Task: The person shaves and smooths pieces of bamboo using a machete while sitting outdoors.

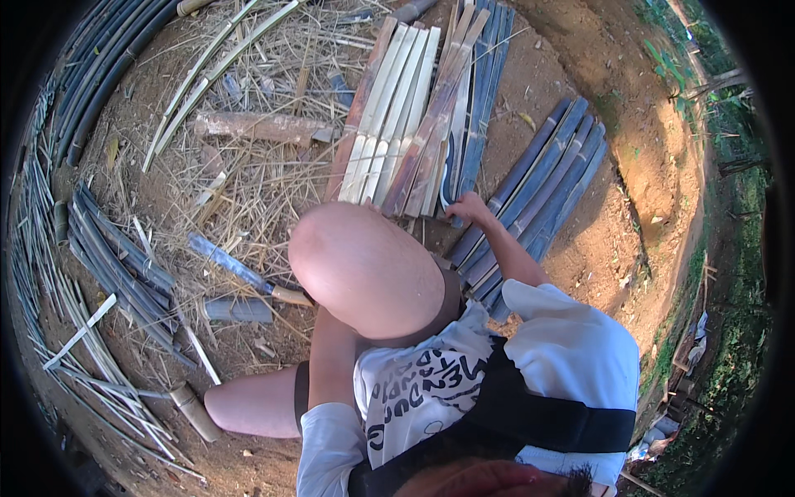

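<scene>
While we crouch, our right hand [469,207] rests spread on the near ends of the split slats [414,124] lying ahead; our left hand hides behind the knee [364,269], its state unclear.

We reach our right hand [469,207] far forward past the raised knee, arm nearly straight, fingers bent down. Our left arm drops behind that knee, its hand hidden from view.

Big knife [236,269], straw [248,178], perhaps a log [261,127]
</scene>
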A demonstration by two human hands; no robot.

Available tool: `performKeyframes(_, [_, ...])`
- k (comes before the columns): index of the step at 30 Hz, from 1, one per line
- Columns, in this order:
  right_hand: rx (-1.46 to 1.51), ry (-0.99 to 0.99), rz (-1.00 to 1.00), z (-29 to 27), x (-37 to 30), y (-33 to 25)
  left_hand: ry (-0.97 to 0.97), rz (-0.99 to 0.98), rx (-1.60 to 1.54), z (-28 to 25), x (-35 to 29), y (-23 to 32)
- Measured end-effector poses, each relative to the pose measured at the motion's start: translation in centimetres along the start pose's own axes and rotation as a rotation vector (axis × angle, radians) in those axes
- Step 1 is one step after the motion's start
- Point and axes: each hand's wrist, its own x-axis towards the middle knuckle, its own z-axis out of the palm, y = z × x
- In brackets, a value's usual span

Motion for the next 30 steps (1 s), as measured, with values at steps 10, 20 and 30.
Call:
performKeyframes(10, [0.886,-0.149,0.243,-5.5,-6.3,-2.3,0.008,-0.020,0.003,0.5,-0.9,-0.2])
performKeyframes(20, [0.620,0.071,0.080,-14.8,-12.6,-3.5,0.003,-0.075,-0.001,0.4,-1.2,0.0])
performKeyframes(30, [0.107,0.355,0.019,-7.2,-18.8,0.8,0.026,-0.067,-0.017,0.8,-1.9,-0.1])
